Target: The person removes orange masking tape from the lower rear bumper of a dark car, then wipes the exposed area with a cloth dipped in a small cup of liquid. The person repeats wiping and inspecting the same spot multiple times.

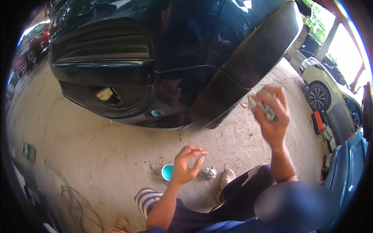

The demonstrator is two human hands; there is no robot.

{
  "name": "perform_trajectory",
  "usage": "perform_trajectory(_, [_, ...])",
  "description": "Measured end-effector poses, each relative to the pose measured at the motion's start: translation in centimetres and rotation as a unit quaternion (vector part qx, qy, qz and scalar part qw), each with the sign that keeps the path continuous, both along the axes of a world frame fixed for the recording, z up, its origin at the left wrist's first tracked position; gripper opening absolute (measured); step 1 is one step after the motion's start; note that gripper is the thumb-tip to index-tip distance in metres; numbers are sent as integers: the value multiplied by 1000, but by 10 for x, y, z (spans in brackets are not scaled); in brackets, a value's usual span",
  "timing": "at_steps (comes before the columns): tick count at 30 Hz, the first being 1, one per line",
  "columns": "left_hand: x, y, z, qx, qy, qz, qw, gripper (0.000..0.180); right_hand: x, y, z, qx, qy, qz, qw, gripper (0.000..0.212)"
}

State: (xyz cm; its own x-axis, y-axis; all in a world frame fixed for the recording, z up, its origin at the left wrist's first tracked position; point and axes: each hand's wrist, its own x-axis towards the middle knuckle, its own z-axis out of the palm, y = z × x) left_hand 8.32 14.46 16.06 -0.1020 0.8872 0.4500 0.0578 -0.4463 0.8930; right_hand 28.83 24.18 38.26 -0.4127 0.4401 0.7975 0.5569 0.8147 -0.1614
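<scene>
My right hand (274, 116), raised at the right beside the car's dark trim, is closed on a crumpled whitish-grey wad (265, 105). Motion blurs it, so I cannot tell whether it is paper or cloth. Lower down, my left hand (188, 165) has its fingers apart and curved, with a gap above the thumb and nothing visible inside. Partly behind that hand, a small round tub (167, 172) of turquoise contents sits on the floor. A second crumpled grey-white wad (210, 172) lies just right of it. Ahead is a glossy dark blue car bumper (176, 93) with black trim (237, 77).
Concrete floor (128, 155) spreads beneath the bumper. Cables (74, 198) lie at the lower left, near a green box (28, 151). My light clog (227, 180) is by the floor wad. At the right stand a pale car (324, 85), a red-and-black case (319, 121) and a blue panel (349, 163).
</scene>
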Motion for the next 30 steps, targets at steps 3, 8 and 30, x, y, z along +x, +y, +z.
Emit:
perform_trajectory(3, [16, -5, -45, -59, -1, -11, 998, 18, -23, 12, 31, 91, -53, -15, 994, 29])
perform_trajectory(8, [43, -18, -89, -97, 135, 7, 986, 18, -44, 27, 40, 191, -125, -51, 972, 34])
perform_trajectory(30, [50, -12, -107, -153, 189, -43, 969, 23, -35, 38, 70, 282, -276, -89, 915, 49])
